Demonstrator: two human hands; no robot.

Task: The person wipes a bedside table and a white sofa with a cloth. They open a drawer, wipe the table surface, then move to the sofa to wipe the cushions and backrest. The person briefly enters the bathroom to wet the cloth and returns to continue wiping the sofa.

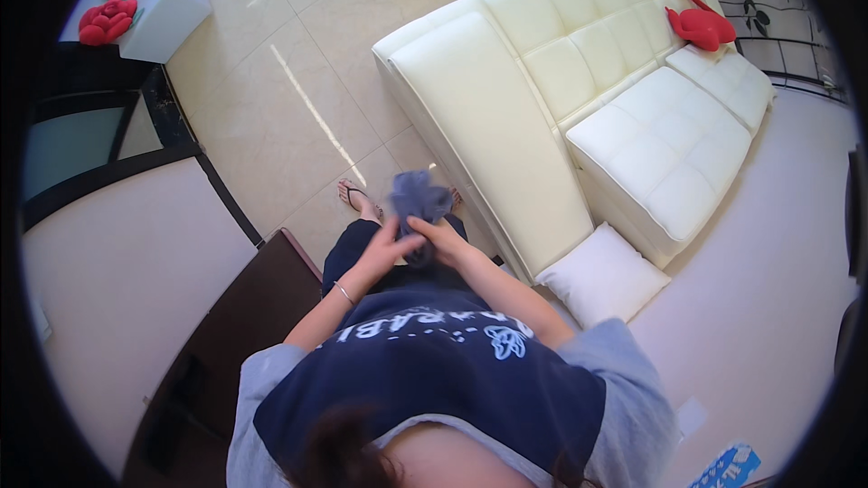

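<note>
A crumpled grey-blue cloth (415, 195) is bunched up in front of my waist, above the tiled floor. My right hand (441, 236) grips it from the right, thumb laid along its near side. From the left, my left hand (388, 249) is around the lower part of the bundle, its thumb across the cloth. Motion blurs both the left hand and the cloth. Some of the fingers are hidden behind the folds.
A cream leather sofa (583, 34) stands to my right, with a white pillow (605, 276) by its near end and a red ornament (702, 26) on it. A dark brown furniture panel (237, 305) is close on my left. A white box (169, 10) stands far left beside a red flower (107, 22).
</note>
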